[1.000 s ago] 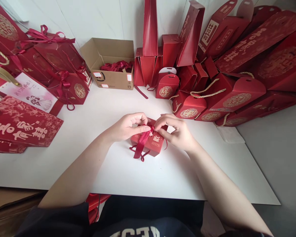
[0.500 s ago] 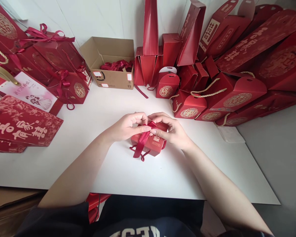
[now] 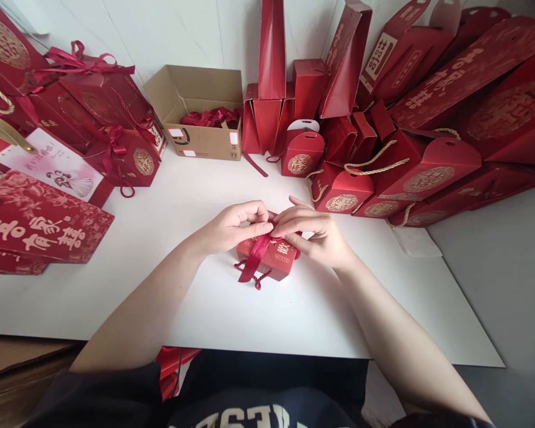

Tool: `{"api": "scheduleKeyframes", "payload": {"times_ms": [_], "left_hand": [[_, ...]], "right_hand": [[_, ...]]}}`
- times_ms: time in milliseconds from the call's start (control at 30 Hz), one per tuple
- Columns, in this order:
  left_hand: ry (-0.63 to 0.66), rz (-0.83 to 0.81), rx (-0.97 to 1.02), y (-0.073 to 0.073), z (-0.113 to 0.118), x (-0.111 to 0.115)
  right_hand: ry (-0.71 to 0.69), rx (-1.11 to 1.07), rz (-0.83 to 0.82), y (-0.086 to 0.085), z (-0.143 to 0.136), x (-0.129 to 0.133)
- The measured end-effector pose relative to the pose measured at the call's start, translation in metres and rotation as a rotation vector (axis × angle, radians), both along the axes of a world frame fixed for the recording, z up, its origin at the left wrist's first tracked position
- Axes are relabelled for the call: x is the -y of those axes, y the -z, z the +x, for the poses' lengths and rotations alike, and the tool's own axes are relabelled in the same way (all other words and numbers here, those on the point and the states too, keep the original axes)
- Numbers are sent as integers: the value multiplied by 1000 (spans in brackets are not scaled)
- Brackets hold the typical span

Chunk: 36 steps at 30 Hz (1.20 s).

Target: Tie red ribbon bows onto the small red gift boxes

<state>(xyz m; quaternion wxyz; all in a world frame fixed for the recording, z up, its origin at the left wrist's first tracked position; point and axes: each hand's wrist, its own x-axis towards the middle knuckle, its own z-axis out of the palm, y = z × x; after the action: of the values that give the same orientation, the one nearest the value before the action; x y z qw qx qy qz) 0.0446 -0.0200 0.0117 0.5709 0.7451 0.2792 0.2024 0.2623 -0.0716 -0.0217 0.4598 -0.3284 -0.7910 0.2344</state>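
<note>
A small red gift box with gold print lies on the white table in front of me. A dark red satin ribbon crosses its top, one tail hanging over the front side. My left hand pinches the ribbon between thumb and forefinger above the box. From the other side, my right hand has its fingertips closed on the ribbon at the same spot, partly covering the box. The ribbon's knot or loop is mostly hidden by the fingers. A twisted red cord sticks out at the box's front.
Behind stands an open cardboard box holding loose red ribbon. Red gift boxes with rope handles are stacked at the right. More ribboned boxes and a printed red bag stand left. The white table ends near my body.
My right hand has turned over, its fingers now reaching across to the ribbon's middle. My left hand stays nearly in place. The hanging ribbon tail has shifted slightly left.
</note>
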Motion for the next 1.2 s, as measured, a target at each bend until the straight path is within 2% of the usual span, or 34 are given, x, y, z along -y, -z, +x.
{"api": "scheduleKeyframes", "payload": {"times_ms": [200,467,633,767,967,1067,1200], "left_hand": [[-12,35,5,-1,3,3],[-38,171,-42,-4,2,8],[-53,432,-164,-12,3,19],[-122,662,-236,-15,7,29],[-160,951,-304,-13,14,41],[-243,1108,-355,-9,16,47],[-325,1134,-308,-2,17,49]], "right_hand": [[-13,80,17,-7,1,1],[-21,-5,-138,-5,-3,4],[-35,-39,-253,0,-4,4],[-30,-18,-253,1,-3,3],[20,10,-224,0,-3,4],[27,3,-216,0,-5,5],[33,-2,-216,-3,-5,8]]}}
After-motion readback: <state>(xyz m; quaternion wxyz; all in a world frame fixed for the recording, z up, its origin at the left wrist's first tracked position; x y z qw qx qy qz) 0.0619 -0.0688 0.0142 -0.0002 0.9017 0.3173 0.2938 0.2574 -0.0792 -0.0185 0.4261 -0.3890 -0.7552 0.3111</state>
